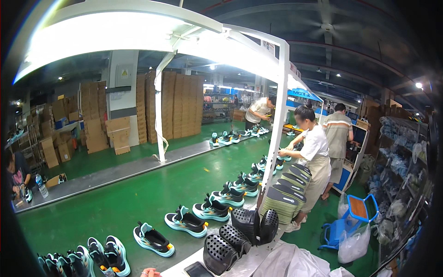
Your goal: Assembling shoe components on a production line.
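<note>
At the lower edge only the fingertips of my left hand (150, 273) show; the rest is cut off, so its grip is hidden. They are beside a dark-screened phone (197, 269) on a pale ledge. My right hand is out of the picture. Black clog-like pieces dotted with holes (220, 253) stand beyond the phone. Nearest the hand on the green belt is a single black and mint sneaker (153, 241) with an orange heel tab. More such sneakers (115, 256) crowd together at the lower left, and others (186, 221) run in a line toward the back.
Stacked green-edged insoles (282, 203) sit beside a white post (276, 120). A co-worker (316, 147) handles something at the line; others work farther off. Crumpled pale cloth (295, 261) lies at the lower right, near a blue chair (339, 228) hung with plastic bags. Shelves (401, 157) line the right.
</note>
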### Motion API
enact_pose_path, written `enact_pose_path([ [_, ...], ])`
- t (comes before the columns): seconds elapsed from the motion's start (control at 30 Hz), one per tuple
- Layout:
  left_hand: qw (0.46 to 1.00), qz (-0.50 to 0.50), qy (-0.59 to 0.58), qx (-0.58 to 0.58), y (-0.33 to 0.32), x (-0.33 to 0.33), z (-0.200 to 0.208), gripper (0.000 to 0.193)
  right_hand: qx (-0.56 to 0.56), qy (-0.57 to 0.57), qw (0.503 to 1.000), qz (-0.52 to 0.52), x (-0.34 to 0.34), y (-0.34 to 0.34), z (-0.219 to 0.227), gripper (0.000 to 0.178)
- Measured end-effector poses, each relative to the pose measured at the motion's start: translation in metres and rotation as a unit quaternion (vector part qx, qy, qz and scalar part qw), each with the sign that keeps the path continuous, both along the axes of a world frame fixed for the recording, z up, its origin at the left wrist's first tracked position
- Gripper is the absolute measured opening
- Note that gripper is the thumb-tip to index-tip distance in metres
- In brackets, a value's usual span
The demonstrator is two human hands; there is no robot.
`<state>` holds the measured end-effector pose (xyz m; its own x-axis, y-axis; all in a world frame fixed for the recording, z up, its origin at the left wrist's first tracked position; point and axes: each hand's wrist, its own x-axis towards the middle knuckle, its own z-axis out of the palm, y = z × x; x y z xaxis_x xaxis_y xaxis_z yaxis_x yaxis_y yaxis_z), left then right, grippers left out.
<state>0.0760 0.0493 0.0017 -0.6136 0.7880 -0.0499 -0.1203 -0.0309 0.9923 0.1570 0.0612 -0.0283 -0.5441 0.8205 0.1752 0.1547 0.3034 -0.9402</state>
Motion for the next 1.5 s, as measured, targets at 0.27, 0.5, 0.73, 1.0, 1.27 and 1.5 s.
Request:
enact_pose_path([
  [0.27,0.999,-0.007,0.045,-0.025,0.003,-0.002,-0.014,0.018,0.002,0.021,1.000,0.005,0.006,0.001,0.004,0.019],
  [0.5,0.999,-0.028,0.028,-0.020,0.005,-0.002,-0.009,0.018,0.017,0.027,0.999,-0.017,0.004,0.001,0.000,0.020],
  [0.73,1.000,-0.010,0.007,-0.027,-0.003,0.008,0.010,0.021,0.016,-0.007,1.000,0.005,0.009,0.000,0.014,0.023],
  [1.0,0.999,-0.024,0.010,-0.019,0.000,0.007,0.004,0.023,-0.009,0.014,1.000,0.004,0.014,-0.002,0.020,0.025],
  [1.27,0.998,-0.010,0.059,-0.005,0.000,0.006,0.004,0.023,-0.007,0.001,1.000,0.008,0.018,-0.003,0.036,0.026],
  [1.5,1.000,-0.021,0.007,-0.018,0.001,0.001,-0.003,0.022,-0.009,-0.007,1.000,0.024,0.018,-0.003,0.043,0.025],
])
